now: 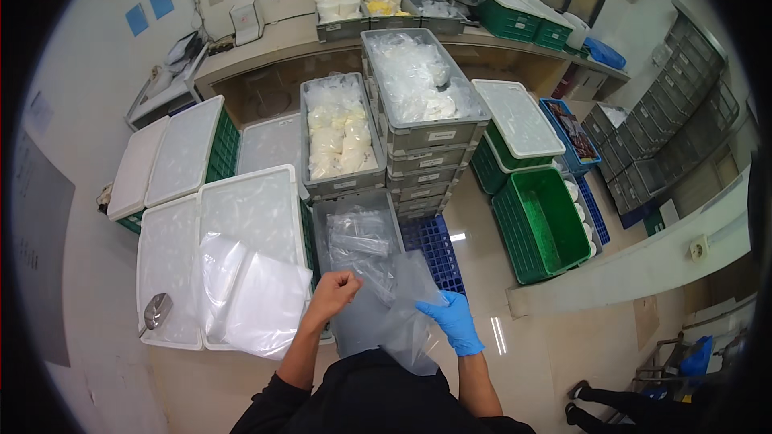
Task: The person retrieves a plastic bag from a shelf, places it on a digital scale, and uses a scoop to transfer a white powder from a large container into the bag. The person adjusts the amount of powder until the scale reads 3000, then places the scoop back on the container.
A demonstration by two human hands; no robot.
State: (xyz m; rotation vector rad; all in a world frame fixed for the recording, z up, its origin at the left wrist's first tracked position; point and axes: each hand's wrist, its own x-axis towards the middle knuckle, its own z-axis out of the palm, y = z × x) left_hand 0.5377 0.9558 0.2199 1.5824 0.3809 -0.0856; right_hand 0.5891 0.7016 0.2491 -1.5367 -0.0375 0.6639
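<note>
My right hand [449,319], in a blue glove, grips a clear plastic bag [413,307] that hangs flat over the edge of a grey crate. My left hand [338,295] is bare and curled into a fist above the same grey crate [356,328]; nothing shows in it. Inside that crate lies a heap of clear plastic bags [360,235]. Left of my left hand, a stack of large clear plastic sheets or bags [268,301] rests on white lids. A metal scoop [158,311] sits on the lid farther left.
Ahead stand a grey crate of bagged pale powder [341,132] and a tall crate stack [428,132] topped with clear bags. Lidded green crates [223,132] flank the left. To the right are an open green crate [546,223] and a blue pallet [431,247]. A person's legs [621,401] show lower right.
</note>
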